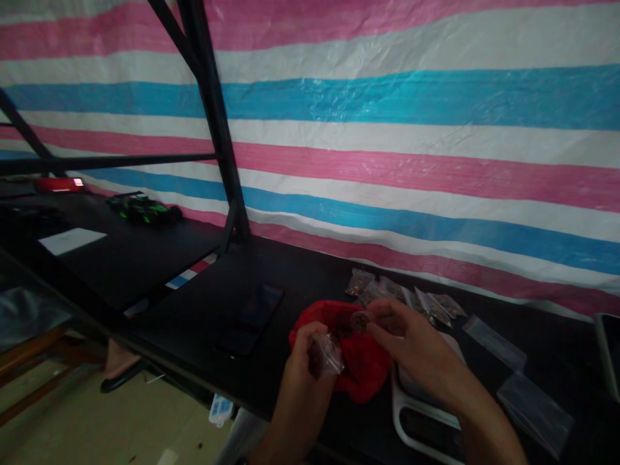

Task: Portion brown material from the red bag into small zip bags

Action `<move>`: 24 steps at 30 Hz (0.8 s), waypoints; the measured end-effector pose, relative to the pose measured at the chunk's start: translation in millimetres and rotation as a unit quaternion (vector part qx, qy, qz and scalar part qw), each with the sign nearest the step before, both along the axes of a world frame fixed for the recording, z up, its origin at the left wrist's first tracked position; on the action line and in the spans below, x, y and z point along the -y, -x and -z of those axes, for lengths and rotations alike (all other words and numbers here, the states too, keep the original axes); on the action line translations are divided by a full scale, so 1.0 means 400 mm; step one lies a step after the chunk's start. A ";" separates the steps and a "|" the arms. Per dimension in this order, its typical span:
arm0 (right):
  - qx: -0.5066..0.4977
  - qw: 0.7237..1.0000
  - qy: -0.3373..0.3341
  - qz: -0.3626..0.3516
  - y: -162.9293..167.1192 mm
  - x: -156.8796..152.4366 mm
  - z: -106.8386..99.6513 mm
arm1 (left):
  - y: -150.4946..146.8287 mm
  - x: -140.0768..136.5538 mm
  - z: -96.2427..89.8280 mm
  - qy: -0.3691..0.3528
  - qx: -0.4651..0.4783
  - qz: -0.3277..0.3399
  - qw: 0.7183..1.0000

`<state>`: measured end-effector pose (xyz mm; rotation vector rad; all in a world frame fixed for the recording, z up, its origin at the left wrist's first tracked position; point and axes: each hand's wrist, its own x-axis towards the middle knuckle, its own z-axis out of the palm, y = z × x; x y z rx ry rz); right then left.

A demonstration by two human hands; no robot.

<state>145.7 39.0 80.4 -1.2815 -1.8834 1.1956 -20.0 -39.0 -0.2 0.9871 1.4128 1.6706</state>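
Observation:
My left hand (306, 368) is closed around a small clear plastic zip bag (330, 355), whose contents I cannot make out. With thumb and fingers pinched, my right hand (407, 336) holds a small clear round cup (360, 321) with something dark in it. Both hands are over a red bag (361, 368) lying crumpled on the black table. Beneath my right forearm is a white digital scale (403, 423), partly hidden. Behind the red bag lie several filled small zip bags (438, 309).
A dark phone (252, 320) lies left of the red bag. Flat clear bags (535, 413) lie at the right, near a device's edge (608, 352). A black metal post (213, 123) rises at the left. Beyond are a green-black model car (145, 210) and white paper (72, 241).

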 end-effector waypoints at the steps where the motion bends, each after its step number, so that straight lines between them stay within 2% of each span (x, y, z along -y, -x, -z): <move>1: -0.012 1.000 -0.010 0.005 0.004 0.006 -0.009 | 0.008 -0.004 0.003 0.002 0.007 -0.004 1.000; 5: -0.041 0.999 -0.025 -0.025 0.038 0.041 -0.041 | 0.014 -0.005 0.017 -0.001 0.021 -0.001 1.000; 8: -0.002 0.999 -0.040 -0.032 0.069 0.067 -0.049 | 0.008 -0.005 0.022 -0.021 0.016 -0.011 1.000; 11: 0.041 0.995 -0.083 -0.030 0.092 0.081 -0.047 | 0.004 -0.007 0.022 -0.033 -0.017 -0.035 0.999; 18: 0.089 0.982 -0.158 -0.048 0.117 0.085 -0.047 | -0.010 -0.012 0.050 -0.052 -0.033 -0.031 0.998; 24: 0.102 0.983 -0.141 -0.050 0.120 0.086 -0.058 | -0.010 -0.004 0.067 -0.101 -0.098 -0.024 0.990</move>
